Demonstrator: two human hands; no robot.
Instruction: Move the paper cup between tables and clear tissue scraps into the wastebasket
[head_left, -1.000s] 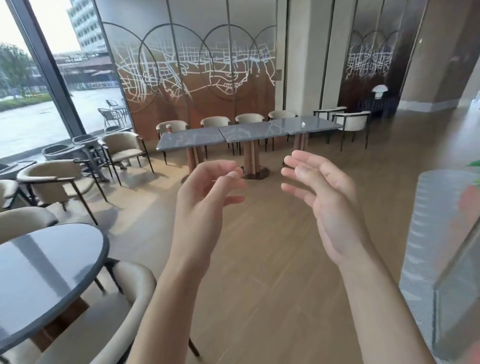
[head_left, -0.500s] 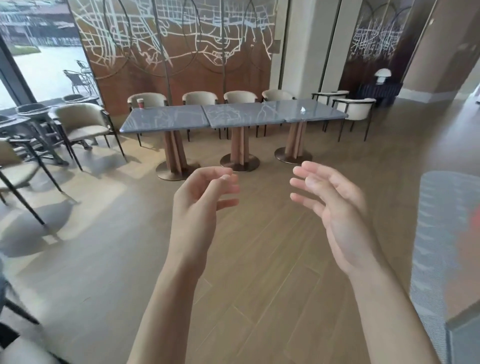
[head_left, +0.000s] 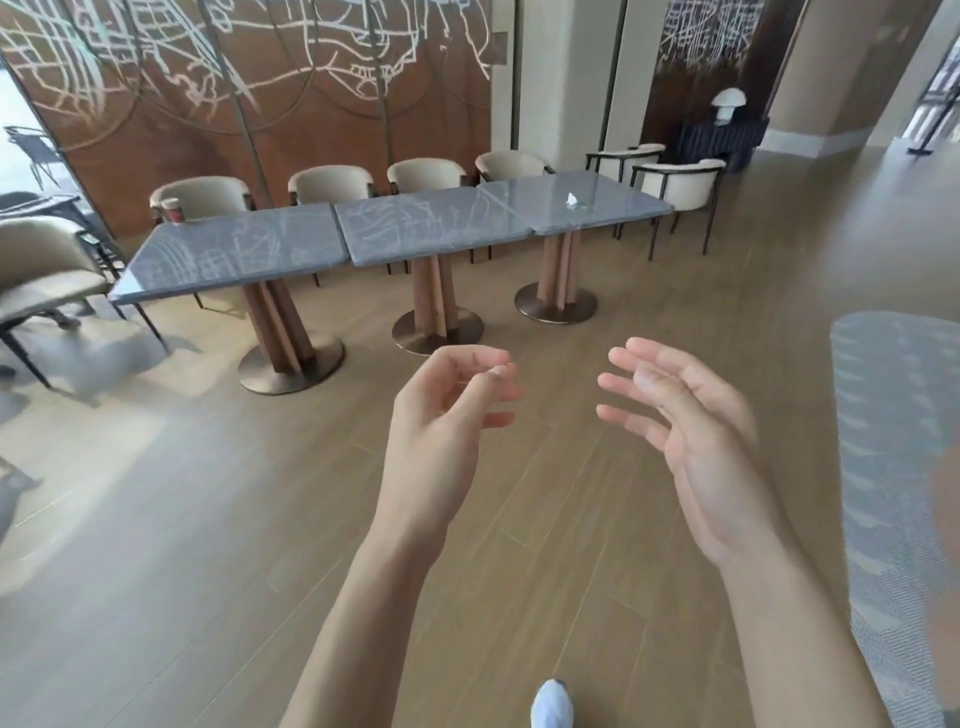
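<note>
**Both hands empty, cup and scrap sitting on far table row**

Wood-plank floor (head_left: 218, 545) fills most of the frame, lower left through centre. Rust-brown wall panels with white line pattern (head_left: 322, 88) span the upper left to upper centre.

Row of three grey marble-top square tables on wooden pedestals (head_left: 415, 228) runs across the upper middle, tops butted edge to edge, each on a round bronze base. Beige upholstered chairs (head_left: 332, 184) line the far side of the row; two more with dark metal frames stand at its right end, another at left edge of frame. Grey patterned carpet (head_left: 893, 467) runs down the right edge.

Left hand (head_left: 441, 431), centre of frame: raised, fingers loosely curled, thumb near the fingertips, nothing in it. Right hand (head_left: 696, 431), right of centre: palm facing left, fingers spread and slightly bent, also holding nothing. Hands apart, no contact with each other or anything else.

White shoe toe (head_left: 551, 709) at bottom edge, centre-right.

Red-and-white paper cup (head_left: 173, 209): upper left, upright at the far left corner of the leftmost table. Label detail too blurry to read.

Small white crumpled tissue scrap (head_left: 572, 200): upper right of centre, on the rightmost tabletop, well apart from the cup.

White mushroom-shaped lamp (head_left: 727, 101) on a dark sideboard, upper right.
</note>
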